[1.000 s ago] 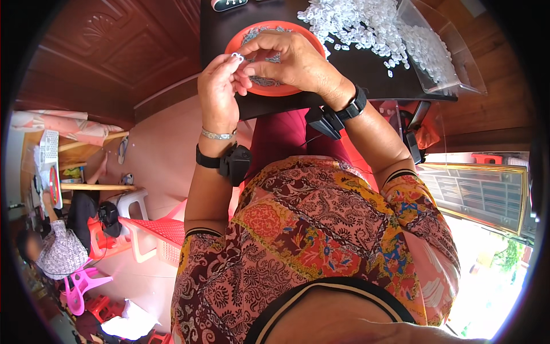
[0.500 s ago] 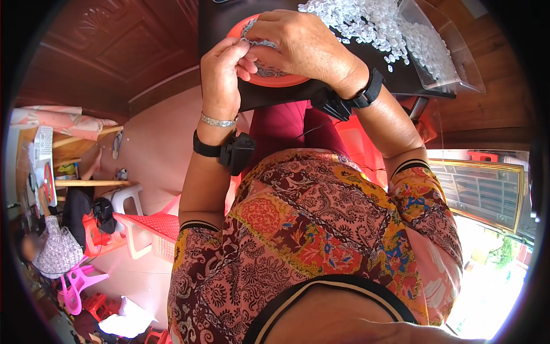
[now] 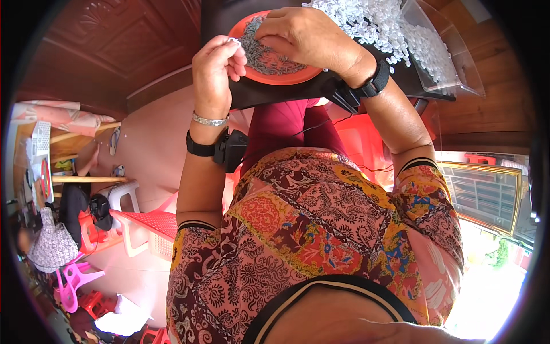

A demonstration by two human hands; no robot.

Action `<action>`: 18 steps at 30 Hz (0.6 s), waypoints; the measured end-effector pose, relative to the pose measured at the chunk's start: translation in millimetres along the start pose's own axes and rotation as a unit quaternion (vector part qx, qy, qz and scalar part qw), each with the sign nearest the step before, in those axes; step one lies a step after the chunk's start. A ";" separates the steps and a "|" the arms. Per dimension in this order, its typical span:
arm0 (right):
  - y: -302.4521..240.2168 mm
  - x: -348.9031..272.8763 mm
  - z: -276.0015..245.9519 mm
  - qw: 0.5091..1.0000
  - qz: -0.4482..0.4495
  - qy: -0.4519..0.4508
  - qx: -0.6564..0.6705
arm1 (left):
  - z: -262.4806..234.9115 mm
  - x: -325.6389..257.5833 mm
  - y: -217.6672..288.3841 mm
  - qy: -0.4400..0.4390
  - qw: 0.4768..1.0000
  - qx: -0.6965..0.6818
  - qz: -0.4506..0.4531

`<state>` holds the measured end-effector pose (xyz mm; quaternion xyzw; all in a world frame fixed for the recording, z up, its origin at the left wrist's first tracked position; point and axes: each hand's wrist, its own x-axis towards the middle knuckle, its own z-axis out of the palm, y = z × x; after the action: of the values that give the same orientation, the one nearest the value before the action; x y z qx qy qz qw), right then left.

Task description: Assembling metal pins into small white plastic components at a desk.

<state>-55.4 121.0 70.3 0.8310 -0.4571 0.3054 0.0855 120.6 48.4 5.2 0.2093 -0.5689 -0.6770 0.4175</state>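
My left hand (image 3: 215,71) is raised beside an orange plate (image 3: 260,74), its fingertips pinched on a small white plastic piece (image 3: 234,41). The plate holds a heap of small grey metal parts (image 3: 264,54). My right hand (image 3: 306,37) rests over that heap, fingers curled down into it; whether it grips a part is hidden. Both wrists carry black bands, and the left also a silver bracelet. The plate sits on a dark table (image 3: 286,92) above my lap.
A pile of small white plastic pieces (image 3: 372,23) lies on the table right of the plate, beside a clear plastic box (image 3: 438,51) holding more. Red and pink plastic stools (image 3: 137,223) stand on the pink floor at left. Wooden panelling is behind.
The view has shifted so the hands sit higher in the picture. My left hand has moved slightly away from the right, which stays over the plate.
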 end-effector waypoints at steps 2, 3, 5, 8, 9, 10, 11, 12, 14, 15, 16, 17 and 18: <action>25.5 -18.4 19.8 0.994 0.074 -0.074 -0.042 | -3.2 -1.5 0.6 0.003 1.000 -0.009 -0.007; 31.0 -20.6 23.0 0.987 0.099 -0.115 -0.048 | -5.8 -2.5 -0.6 0.008 1.000 -0.020 -0.005; 36.7 -24.9 32.2 0.982 0.098 -0.152 -0.044 | -8.0 -4.2 -1.3 0.009 1.000 -0.028 -0.006; 38.1 -28.8 46.3 0.974 0.092 -0.198 -0.060 | -8.2 -7.8 -1.6 0.002 0.999 -0.023 -0.023; 38.0 -29.2 50.3 0.971 0.087 -0.206 -0.081 | -7.4 -9.1 -1.5 0.002 0.999 -0.023 -0.023; 38.0 -28.9 54.7 0.971 0.087 -0.206 -0.080 | -6.3 -10.3 -1.3 -0.002 1.000 -0.016 -0.023; 37.9 -28.0 59.3 0.967 0.096 -0.212 -0.101 | -5.3 -11.3 -1.3 -0.007 1.000 -0.009 -0.022; 37.6 -26.5 62.1 0.963 0.105 -0.218 -0.121 | -5.1 -12.1 -1.4 -0.006 1.000 -0.009 -0.023; 35.6 -24.7 62.9 0.960 0.107 -0.222 -0.130 | -5.0 -13.5 -2.1 -0.005 1.000 -0.006 -0.030; 35.0 -24.5 62.7 0.958 0.110 -0.226 -0.140 | -5.1 -14.1 -2.3 -0.005 1.000 -0.006 -0.030; 36.4 -26.2 64.2 0.957 0.111 -0.226 -0.141 | -5.4 -14.8 -2.5 -0.006 0.999 -0.007 -0.033; 39.1 -29.2 66.9 0.961 0.115 -0.210 -0.137 | -5.6 -15.5 -2.8 -0.007 0.999 -0.009 -0.035; 41.1 -30.4 67.9 0.965 0.118 -0.194 -0.134 | -6.0 -16.4 -2.9 -0.007 0.999 -0.009 -0.035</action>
<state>-71.6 90.6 -7.4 0.7951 -0.5968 0.0826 0.0693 133.4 57.9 -2.2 0.2207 -0.5579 -0.6977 0.3915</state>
